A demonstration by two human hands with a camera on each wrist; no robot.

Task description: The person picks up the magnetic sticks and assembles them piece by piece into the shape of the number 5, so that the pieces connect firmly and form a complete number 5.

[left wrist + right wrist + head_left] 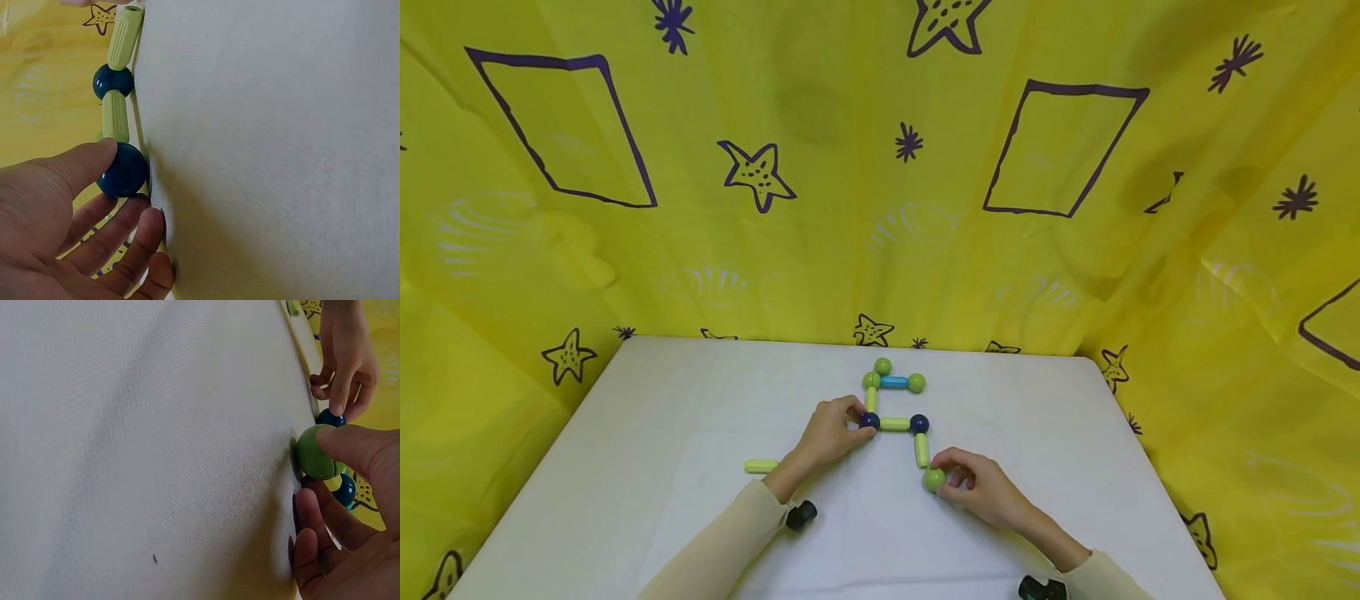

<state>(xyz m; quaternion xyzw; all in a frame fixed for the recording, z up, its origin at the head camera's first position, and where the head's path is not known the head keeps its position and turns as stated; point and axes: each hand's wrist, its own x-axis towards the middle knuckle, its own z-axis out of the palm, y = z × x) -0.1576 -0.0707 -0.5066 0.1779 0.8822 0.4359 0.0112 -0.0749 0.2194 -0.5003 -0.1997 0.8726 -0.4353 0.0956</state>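
My left hand (832, 433) pinches a dark blue ball (124, 170) between thumb and fingers. That ball is a corner of a chain of balls and rods lying on the table. A yellow-green rod (895, 424) links it to a second dark blue ball (919, 424), from which another yellow-green rod (922, 450) runs toward me. Close to that rod's near end, my right hand (981, 485) pinches a green ball (317, 453); whether ball and rod touch I cannot tell. Beyond the left hand, a yellow-green rod (871, 400) leads up to a green ball (871, 381).
A blue rod (894, 382) joins the far green ball to another green ball (917, 383); one more green ball (883, 366) sits just behind. A loose yellow-green rod (762, 466) lies left of my left wrist. Yellow patterned cloth (820, 250) surrounds the white table (685, 400).
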